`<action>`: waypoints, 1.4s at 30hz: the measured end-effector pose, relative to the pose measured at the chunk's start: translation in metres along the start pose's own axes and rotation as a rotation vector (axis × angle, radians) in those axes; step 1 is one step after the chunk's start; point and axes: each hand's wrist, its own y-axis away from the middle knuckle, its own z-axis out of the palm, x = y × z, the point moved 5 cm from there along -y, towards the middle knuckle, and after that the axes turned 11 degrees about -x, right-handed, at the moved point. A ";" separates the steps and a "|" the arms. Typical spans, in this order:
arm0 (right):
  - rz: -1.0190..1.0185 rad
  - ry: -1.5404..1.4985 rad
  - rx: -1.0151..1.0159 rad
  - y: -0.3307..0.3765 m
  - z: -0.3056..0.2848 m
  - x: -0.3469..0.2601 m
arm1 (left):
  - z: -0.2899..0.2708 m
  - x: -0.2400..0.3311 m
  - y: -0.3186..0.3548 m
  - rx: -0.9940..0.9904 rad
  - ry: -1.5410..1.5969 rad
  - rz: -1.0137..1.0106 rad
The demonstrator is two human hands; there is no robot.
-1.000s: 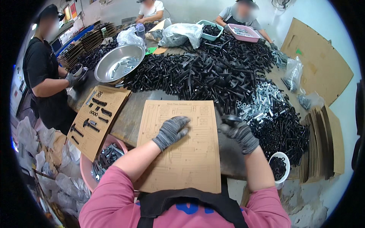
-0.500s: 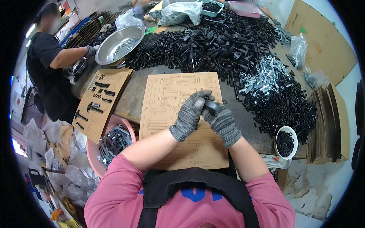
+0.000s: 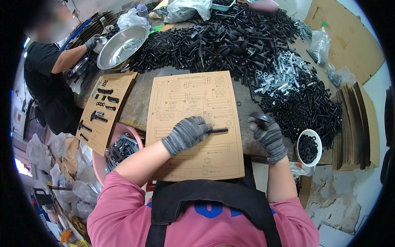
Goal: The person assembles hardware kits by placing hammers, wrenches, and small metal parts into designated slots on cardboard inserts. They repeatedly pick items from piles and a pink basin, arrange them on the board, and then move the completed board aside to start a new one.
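On the brown cardboard sheet [image 3: 205, 164], printed with outlines of bolts, nuts and washers, my gloved left hand [image 3: 187, 135] grips one end of a black bolt [image 3: 218, 131]. The bolt lies almost level across the sheet's middle; its left end is hidden by my fingers. To the right of the sheet, over the table edge, my gloved right hand [image 3: 269, 140] is closed on a dark, rounded, shiny piece [image 3: 263, 118]. My fingers cover part of it, so I cannot make out its kind.
A heap of black bolts [image 3: 193, 45] and silver nuts [image 3: 284, 76] covers the table's far side. Nearby are a white bowl of black washers [image 3: 315, 158], stacked cardboard [image 3: 345, 127], a filled card [image 3: 105, 109], a pink tub [image 3: 100, 164] and a steel basin [image 3: 111, 57]. A co-worker [image 3: 45, 78] stands left.
My hands were together above the sheet and have parted. The left went down and left, laying the black bolt on the sheet; the right moved right with the dark rounded piece.
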 end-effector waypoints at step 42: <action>-0.417 0.393 -0.543 0.004 0.147 -0.090 | -0.031 -0.027 0.174 0.023 -0.004 -0.043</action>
